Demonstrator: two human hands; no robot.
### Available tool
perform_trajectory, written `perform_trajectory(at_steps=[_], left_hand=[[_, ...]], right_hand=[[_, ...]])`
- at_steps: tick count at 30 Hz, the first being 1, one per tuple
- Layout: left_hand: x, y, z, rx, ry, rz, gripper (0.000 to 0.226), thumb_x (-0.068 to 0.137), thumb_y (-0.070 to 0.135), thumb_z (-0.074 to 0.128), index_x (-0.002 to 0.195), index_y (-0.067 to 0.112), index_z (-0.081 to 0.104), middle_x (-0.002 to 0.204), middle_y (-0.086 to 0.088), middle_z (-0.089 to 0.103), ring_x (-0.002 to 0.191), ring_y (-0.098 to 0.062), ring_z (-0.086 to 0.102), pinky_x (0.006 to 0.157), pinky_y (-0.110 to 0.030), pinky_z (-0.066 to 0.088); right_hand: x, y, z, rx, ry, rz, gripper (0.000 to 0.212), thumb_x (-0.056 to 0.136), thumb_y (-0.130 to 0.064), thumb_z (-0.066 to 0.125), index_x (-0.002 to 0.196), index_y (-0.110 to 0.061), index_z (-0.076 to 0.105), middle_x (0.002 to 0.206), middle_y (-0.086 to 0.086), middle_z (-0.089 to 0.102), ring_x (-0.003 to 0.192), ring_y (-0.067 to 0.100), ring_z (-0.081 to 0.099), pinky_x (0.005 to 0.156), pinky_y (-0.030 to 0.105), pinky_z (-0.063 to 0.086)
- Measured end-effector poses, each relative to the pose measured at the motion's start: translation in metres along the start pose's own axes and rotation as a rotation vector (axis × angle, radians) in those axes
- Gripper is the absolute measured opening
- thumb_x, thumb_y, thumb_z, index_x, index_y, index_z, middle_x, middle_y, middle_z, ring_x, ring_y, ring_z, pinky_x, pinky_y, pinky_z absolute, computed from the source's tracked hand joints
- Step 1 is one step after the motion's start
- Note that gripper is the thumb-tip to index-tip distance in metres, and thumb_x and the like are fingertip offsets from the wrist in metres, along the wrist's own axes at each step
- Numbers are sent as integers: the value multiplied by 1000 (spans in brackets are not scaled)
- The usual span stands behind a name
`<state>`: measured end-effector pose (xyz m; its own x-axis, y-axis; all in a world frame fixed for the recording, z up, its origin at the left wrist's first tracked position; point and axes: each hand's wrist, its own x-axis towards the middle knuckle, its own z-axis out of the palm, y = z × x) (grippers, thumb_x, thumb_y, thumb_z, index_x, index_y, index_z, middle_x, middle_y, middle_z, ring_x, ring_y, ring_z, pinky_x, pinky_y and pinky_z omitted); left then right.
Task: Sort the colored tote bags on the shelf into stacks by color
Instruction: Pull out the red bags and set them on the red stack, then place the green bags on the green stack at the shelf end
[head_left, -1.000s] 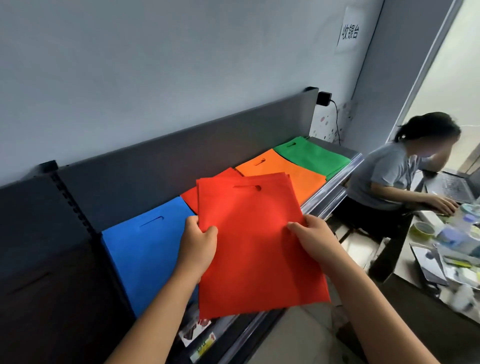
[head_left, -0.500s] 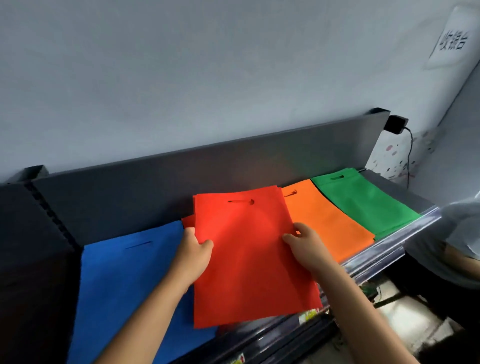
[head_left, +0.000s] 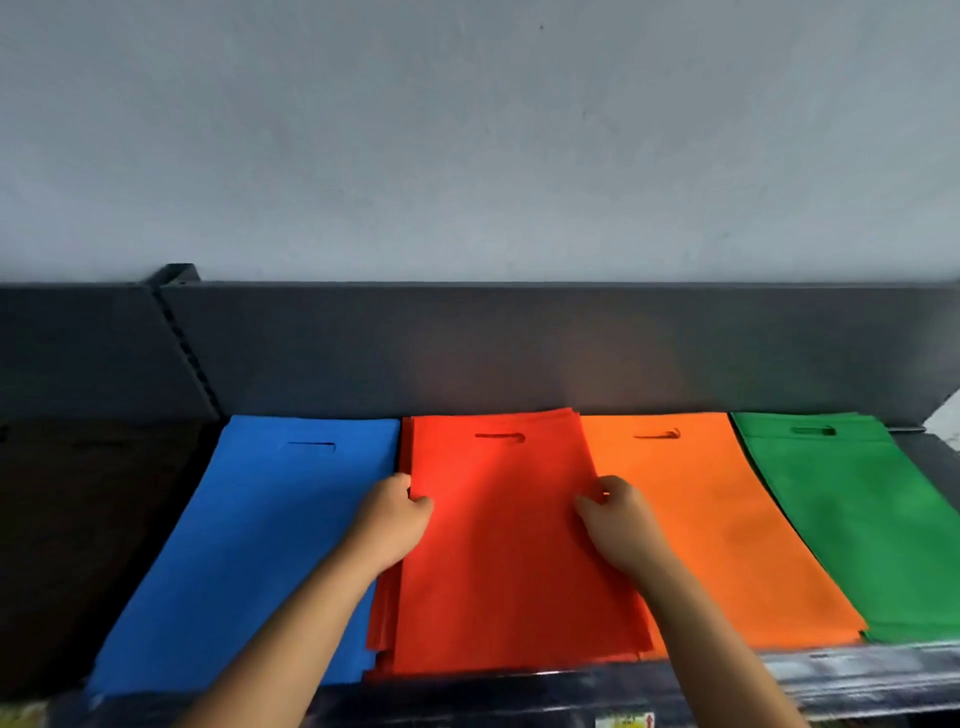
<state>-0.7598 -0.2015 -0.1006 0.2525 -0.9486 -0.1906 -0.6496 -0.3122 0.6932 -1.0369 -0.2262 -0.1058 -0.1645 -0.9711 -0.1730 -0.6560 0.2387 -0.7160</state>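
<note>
A red tote bag (head_left: 506, 551) lies on top of the red stack in the middle of the shelf. My left hand (head_left: 392, 522) grips its left edge, thumb on top. At its right edge my right hand (head_left: 618, 517) pinches the fabric. A blue stack (head_left: 254, 545) lies to the left. To the right lie an orange stack (head_left: 711, 519) and a green stack (head_left: 857, 519). A black stack (head_left: 78, 519) sits at the far left in shadow.
The dark shelf's back panel (head_left: 519, 348) rises behind the stacks, with a grey wall above. The shelf's front rail (head_left: 857, 675) runs along the bottom right, with a price label below it.
My hands moved the red bag forward and down onto the red stack, squaring it between the blue and orange stacks. The camera swung left, so the seated person is out of view.
</note>
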Motion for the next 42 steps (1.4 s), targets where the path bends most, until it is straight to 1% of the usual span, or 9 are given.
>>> perform_trajectory(at_steps=[3, 7, 12, 16, 22, 26, 30, 37, 42], left_hand=[[1, -6, 3, 15, 46, -31, 13, 89, 16, 55, 93, 13, 67, 77, -4, 69, 65, -24, 63, 59, -39, 50], [1, -8, 2, 104, 129, -43, 48, 96, 15, 56, 144, 8, 54, 128, -14, 69, 116, -32, 67, 93, -38, 53], [-2, -7, 0, 163, 157, -37, 55, 99, 20, 58, 151, 7, 48, 144, -15, 60, 133, -31, 58, 107, -39, 47], [-6, -7, -3, 163, 185, -29, 56, 98, 29, 58, 151, 10, 50, 134, -13, 61, 119, -29, 63, 96, -39, 52], [-24, -23, -31, 68, 252, 11, 39, 98, 25, 63, 135, 17, 60, 127, -5, 59, 104, -19, 62, 89, -32, 51], [-44, -61, -62, 70, 310, -43, 33, 100, 29, 62, 131, 21, 59, 126, 2, 58, 97, -13, 59, 73, -25, 46], [-69, -113, -110, 52, 366, -120, 37, 100, 28, 63, 135, 16, 58, 122, -1, 58, 100, -17, 60, 81, -30, 47], [-120, -212, -211, -9, 521, -235, 33, 99, 25, 65, 130, 15, 61, 113, -2, 60, 94, -17, 62, 79, -31, 48], [-154, -287, -286, -32, 567, -277, 34, 101, 27, 63, 133, 17, 60, 113, 1, 61, 93, -10, 61, 78, -27, 48]], right_hand=[[4, 5, 7, -36, -44, -27, 26, 97, -23, 65, 110, -1, 68, 107, 22, 75, 101, 41, 68, 72, 38, 43], [9, 4, 13, -99, -72, -71, 40, 99, -24, 64, 129, 2, 65, 127, 25, 71, 119, 42, 65, 85, 38, 47], [6, 6, 17, -139, -69, -89, 39, 97, -25, 64, 126, 2, 66, 124, 26, 72, 119, 44, 65, 90, 42, 50], [8, 7, 14, -144, -3, -118, 32, 91, -26, 61, 111, -2, 68, 108, 24, 71, 114, 45, 60, 87, 44, 47], [2, -23, 24, -76, 43, -228, 42, 93, -15, 67, 132, 1, 65, 123, 22, 70, 126, 40, 56, 105, 42, 44], [-12, -59, 64, -26, -53, -330, 37, 92, -12, 71, 127, 1, 68, 115, 19, 72, 119, 37, 60, 99, 37, 43], [-37, -104, 120, 2, -165, -419, 32, 90, -9, 73, 121, 0, 70, 107, 16, 72, 108, 36, 64, 92, 38, 47], [-97, -191, 217, 19, -349, -500, 29, 96, -18, 68, 124, -15, 65, 115, 7, 65, 81, 22, 66, 55, 18, 43], [-155, -256, 295, 40, -432, -540, 25, 97, -26, 67, 122, -19, 65, 110, 4, 67, 84, 25, 67, 70, 29, 47]])
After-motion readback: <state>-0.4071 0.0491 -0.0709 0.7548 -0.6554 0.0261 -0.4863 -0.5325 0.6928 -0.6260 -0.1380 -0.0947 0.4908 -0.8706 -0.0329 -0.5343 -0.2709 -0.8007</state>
